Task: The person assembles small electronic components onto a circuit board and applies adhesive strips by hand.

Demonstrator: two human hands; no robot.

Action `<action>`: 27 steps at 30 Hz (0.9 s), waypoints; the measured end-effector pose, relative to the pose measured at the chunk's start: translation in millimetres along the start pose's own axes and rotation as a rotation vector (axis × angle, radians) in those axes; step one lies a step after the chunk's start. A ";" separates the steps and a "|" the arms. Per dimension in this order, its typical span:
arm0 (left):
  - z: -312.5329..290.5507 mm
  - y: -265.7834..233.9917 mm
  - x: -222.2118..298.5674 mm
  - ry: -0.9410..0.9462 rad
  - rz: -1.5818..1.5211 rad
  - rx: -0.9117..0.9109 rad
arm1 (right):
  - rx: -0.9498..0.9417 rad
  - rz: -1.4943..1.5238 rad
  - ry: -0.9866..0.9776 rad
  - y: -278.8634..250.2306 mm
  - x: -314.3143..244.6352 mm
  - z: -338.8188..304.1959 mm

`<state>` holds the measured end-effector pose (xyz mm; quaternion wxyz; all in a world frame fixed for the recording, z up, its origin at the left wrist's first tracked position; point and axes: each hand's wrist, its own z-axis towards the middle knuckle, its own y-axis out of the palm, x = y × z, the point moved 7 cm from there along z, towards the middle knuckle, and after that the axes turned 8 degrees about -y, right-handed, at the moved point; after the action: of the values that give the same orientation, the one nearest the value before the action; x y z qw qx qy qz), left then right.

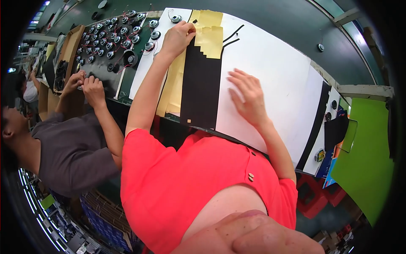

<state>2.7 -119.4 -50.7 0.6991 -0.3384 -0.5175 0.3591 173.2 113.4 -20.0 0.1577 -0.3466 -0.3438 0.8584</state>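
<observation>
My left hand (177, 39) reaches to the far part of the bench, its thumb and fingers pinched at the left edge of a yellow backing sheet (210, 37). What they hold, if anything, is too small to make out. A small black piece (195, 21) lies on the yellow paper just beyond the fingertips. Nearer me, a black strip-cut sheet (201, 86) with a stepped far edge covers part of the yellow paper. My right hand (248, 98) is spread over the white board (275, 80), its fingers slightly blurred. Thin black strips (231, 42) lie near the yellow sheet's right edge.
Small round speakers (111, 39) with red wires crowd a dark board at left, where a co-worker (76, 144) works with both hands. A few speakers (155, 35) stand near my left hand. At right are a black strip (314, 127) and a green panel (363, 148).
</observation>
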 end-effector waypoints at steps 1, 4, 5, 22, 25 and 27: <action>2.8 0.8 -3.9 0.014 -0.003 -0.023 | -0.004 0.000 -0.001 4.8 -6.7 7.9; 10.1 2.2 -5.5 0.027 -0.001 -0.070 | -0.162 -0.016 -0.090 31.6 -23.0 25.9; 11.8 3.8 -2.8 0.053 0.015 -0.096 | -0.194 -0.052 -0.104 41.8 -21.9 26.3; 14.2 -5.5 -7.5 0.063 -0.056 -0.147 | -0.338 -0.143 -0.079 66.3 -12.8 14.0; 13.2 -8.9 -8.4 0.063 -0.082 -0.148 | -0.329 -0.135 -0.081 66.4 -12.3 13.5; 12.6 -11.5 -14.8 0.061 -0.113 -0.139 | -0.327 -0.128 -0.077 66.5 -12.6 12.8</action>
<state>-10.8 -136.7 -45.1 0.7085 -0.3672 -0.5380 0.2715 171.0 53.3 -53.6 0.1403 -0.3118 -0.5057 0.7921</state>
